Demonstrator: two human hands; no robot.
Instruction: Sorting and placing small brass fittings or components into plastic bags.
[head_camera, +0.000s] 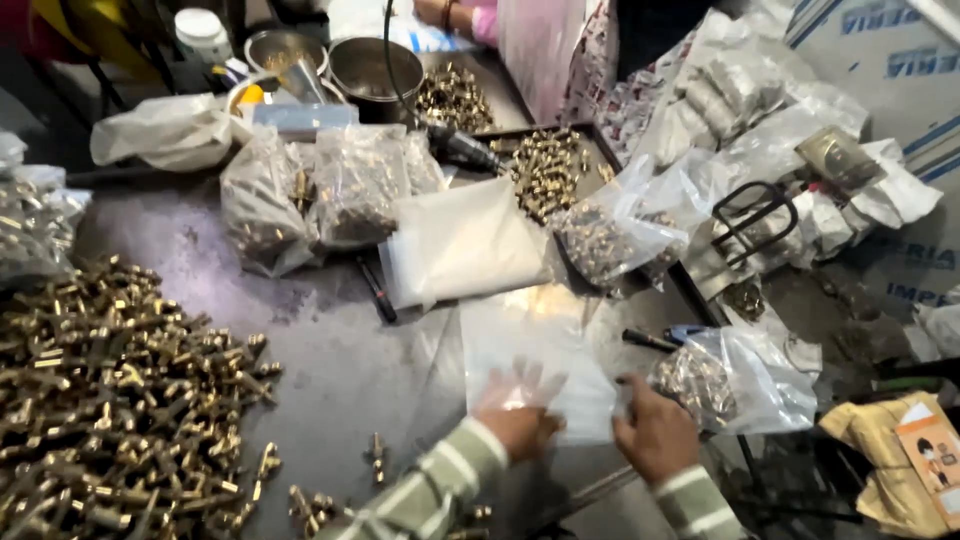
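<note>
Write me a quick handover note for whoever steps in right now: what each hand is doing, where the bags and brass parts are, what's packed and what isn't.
Left hand: flat on an empty clear bag lying on the table, fingers spread, no grip.
Right hand: at the same bag's right edge, beside a filled bag of brass fittings.
Done: several filled bags sit toward the back of the table.
Left: a large loose pile of brass fittings at the left is unbagged; more loose fittings lie in a tray.

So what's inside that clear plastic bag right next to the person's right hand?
The clear bag beside the right hand holds a clump of small brass-coloured metal fittings. The glossy, crumpled plastic hides how many there are and what lies underneath the bag.
</note>
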